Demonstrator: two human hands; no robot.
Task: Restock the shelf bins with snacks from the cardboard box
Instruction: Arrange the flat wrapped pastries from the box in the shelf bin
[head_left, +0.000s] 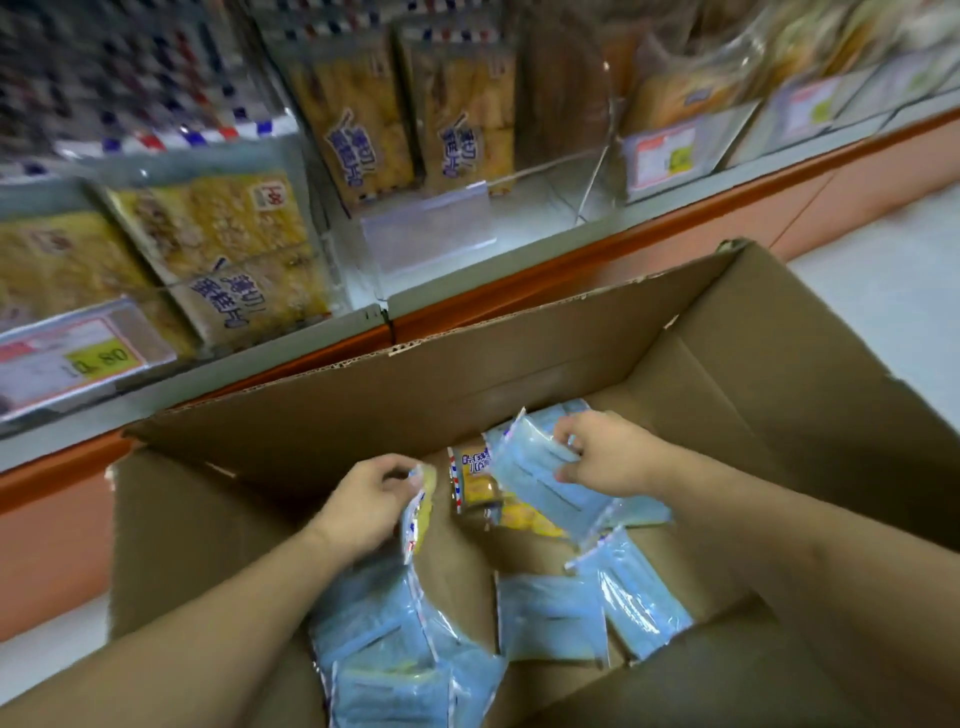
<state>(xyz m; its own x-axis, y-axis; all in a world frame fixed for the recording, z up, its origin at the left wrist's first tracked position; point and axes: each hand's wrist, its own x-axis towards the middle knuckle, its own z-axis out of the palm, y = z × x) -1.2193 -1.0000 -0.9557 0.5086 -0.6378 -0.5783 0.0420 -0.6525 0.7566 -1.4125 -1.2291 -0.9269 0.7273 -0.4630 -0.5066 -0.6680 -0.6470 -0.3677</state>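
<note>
Both bare hands reach down into a large open brown cardboard box (519, 374). The left hand (363, 506) has its fingers curled around the top edge of a clear plastic snack packet with yellow contents and a red-and-blue striped border (418, 519), holding it upright near the box's left wall. The right hand (605, 454) pinches the upper corner of a pale blue, back-facing snack packet (540, 483), tilted up over the middle of the box toward its far wall. Between the two hands a yellow snack packet with blue lettering (475, 483) lies face up on the box floor. Closer to the person, more pale blue packets (550, 618) lie scattered across the box floor, with a loose heap (384, 654) at the near left corner. The box's far flap stands raised against a shelf with an orange front edge (571, 260). On the shelf, clear plastic bins (431, 244) hold matching yellow snack packets (234, 249) standing on end; the bin just behind the box's far flap shows much bare floor, with only a few packets (457, 109) at its back. A price label reading 10.80 (78, 358) hangs at the shelf's left front, and blurred labels (665, 156) sit farther to the right. Pale floor (883, 291) shows beyond the box's right corner.
</note>
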